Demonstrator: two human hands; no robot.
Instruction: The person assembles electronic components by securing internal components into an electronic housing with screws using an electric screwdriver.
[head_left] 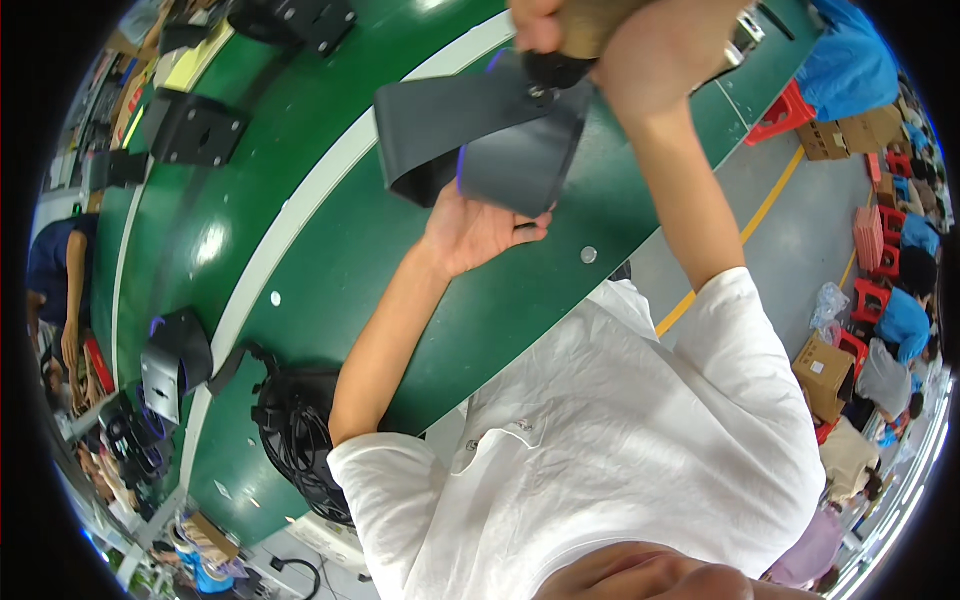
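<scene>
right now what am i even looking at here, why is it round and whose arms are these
This is one picture from a wide fisheye camera worn on a person's head, looking down. That lens makes the round frame and bends straight edges near the rim. No machine is involved: the arms belong to the wearer, in a white shirt.

The left hand is open, palm up, under a dark grey folded strap-like piece, touching its lower edge. The right hand is raised near the top edge and grips the piece's upper end, along with something tan that I cannot identify.

Below them runs a green work surface with a white stripe. On it lie black moulded parts and a black coiled bundle. Other people sit along both sides.
</scene>
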